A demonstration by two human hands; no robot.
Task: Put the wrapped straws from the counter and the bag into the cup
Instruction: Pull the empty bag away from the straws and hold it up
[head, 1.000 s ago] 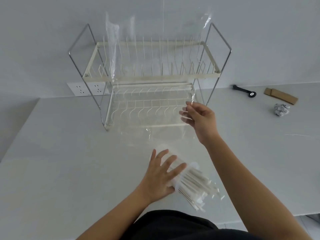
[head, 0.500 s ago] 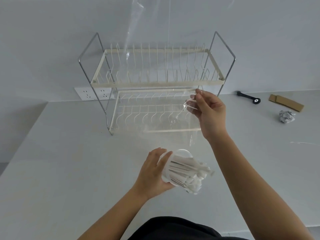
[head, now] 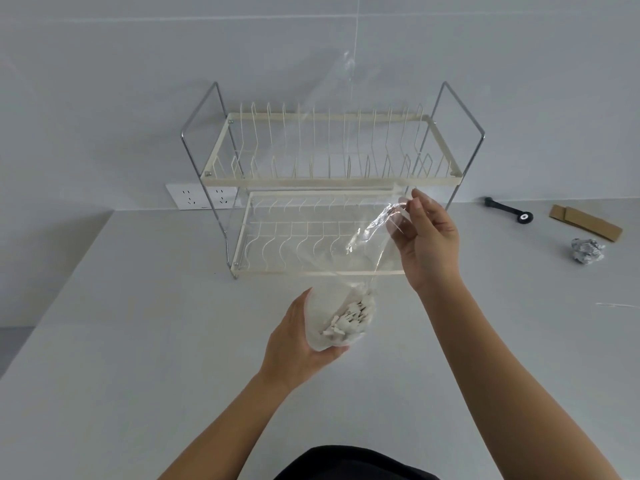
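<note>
My left hand grips a translucent plastic cup above the counter, its mouth turned up toward me. A bundle of white wrapped straws stands inside the cup, ends showing. My right hand pinches the edge of a clear plastic bag, which stretches from above the rack down to the cup's mouth. The bag looks empty where I can see through it.
A two-tier wire dish rack stands at the back against the wall, with a wall socket behind it. At the far right lie a black tool, a cardboard piece, a foil ball and one thin clear strip.
My left hand has turned the cup from lying on its side to upright, straws now pointing up. My right hand lifted the bag slightly, and the bag's lower end has settled over the cup.
</note>
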